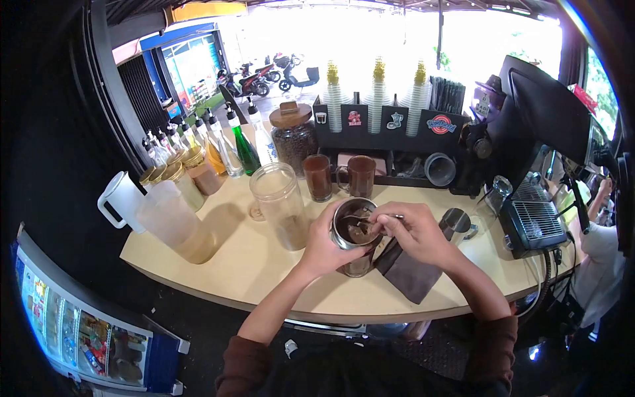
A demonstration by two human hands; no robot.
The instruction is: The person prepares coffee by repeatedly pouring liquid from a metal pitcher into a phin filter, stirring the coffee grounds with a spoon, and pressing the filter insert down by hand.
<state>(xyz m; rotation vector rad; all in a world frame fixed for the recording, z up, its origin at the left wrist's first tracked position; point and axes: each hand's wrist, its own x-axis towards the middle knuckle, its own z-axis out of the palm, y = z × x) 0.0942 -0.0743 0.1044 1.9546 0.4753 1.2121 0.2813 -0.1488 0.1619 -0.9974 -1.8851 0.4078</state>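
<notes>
My left hand [325, 243] is wrapped round a metal cup [340, 239] at the middle of the counter. Inside the cup are a dark liquid and pale lumps that look like ice. Between the thumb and fingers of my right hand [413, 231] is a spoon [356, 218], its bowl end down in the cup. Below the cup a clear glass [358, 266] shows in part. A dark folded cloth [413, 272] lies under my right wrist. Just left of the cup stands a tall clear jar [288, 221] with brown powder at its bottom.
Two glass mugs of brown drink [318, 178] stand behind the cup. Pitchers [173, 221], syrup bottles [243, 149] and a jar of beans [296, 144] are at the left. A black cup rack [410, 126] is behind, an espresso machine [534, 215] at the right, a person [598, 264] beyond.
</notes>
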